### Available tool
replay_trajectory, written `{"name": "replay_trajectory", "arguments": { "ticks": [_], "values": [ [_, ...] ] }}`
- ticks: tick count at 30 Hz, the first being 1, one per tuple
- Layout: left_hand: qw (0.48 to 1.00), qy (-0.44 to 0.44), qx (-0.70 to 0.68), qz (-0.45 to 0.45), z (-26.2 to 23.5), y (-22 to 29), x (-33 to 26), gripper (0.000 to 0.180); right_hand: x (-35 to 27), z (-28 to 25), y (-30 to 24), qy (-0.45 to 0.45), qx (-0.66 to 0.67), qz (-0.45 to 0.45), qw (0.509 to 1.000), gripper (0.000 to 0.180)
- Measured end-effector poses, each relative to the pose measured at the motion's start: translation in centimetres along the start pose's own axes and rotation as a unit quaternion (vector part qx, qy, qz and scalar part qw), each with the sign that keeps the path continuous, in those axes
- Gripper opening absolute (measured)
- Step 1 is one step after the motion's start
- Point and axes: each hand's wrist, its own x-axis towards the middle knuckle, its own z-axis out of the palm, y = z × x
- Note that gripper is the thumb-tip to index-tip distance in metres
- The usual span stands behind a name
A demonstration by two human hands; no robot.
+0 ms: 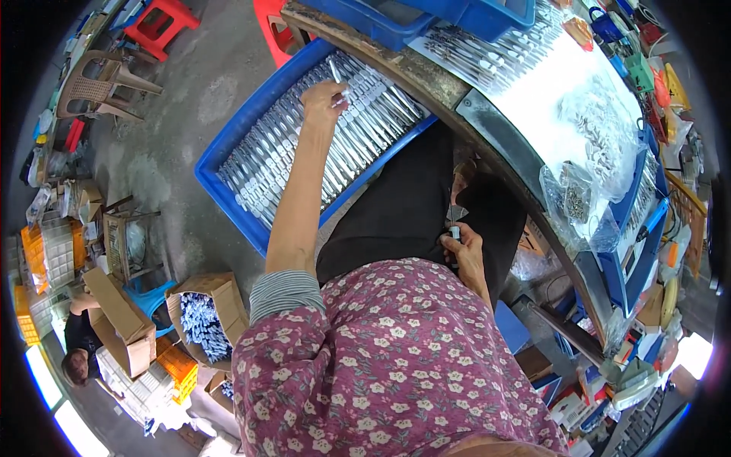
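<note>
My left hand (324,99) is closed over the far part of a blue plastic tray (215,139). A slim silvery metal piece (335,71) sticks up from its fingers; its exact kind I cannot make out. Beneath the hand, rows of similar slim metal pieces (263,164) fill the tray. In front of my lap, my right hand (468,255) grips what looks like a screwdriver (454,231) by its dark handle with a pale end. Its thin shaft points away from me, and the fingers partly hide the handle.
To the right stands a workbench (426,80) with a worn edge, bearing more metal pieces (495,57), a clear bag of small parts (572,196) and blue bins (487,17). Cardboard boxes (221,298) stand at lower left, near another person (78,358). Red stools (161,27) and a chair (91,87) are farther off.
</note>
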Motion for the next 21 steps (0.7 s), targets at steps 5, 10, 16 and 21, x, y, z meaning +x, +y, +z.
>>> {"name": "replay_trajectory", "arguments": {
  "ticks": [5,10,16,21],
  "values": [
    [0.998,0.02,0.049,0.023,1.9,0.4,2.3,0.017,0.0,0.0,0.3,0.001,0.028,-0.001,1.0,0.024],
    [0.998,0.017,0.046,0.034,3.1,-0.6,5.4,0.011,-0.1,-0.1,0.3,0.004,0.027,0.004,1.0,0.028],
    [0.999,0.03,0.027,0.035,3.6,-1.5,7.4,0.01,-0.2,-0.2,0.2,0.008,0.02,0.012,1.0,0.031],
    [0.996,-0.01,0.06,0.06,4.0,-1.7,8.1,0.006,0.1,-0.4,0.5,0.006,0.022,0.016,1.0,0.033]
  ]
}}
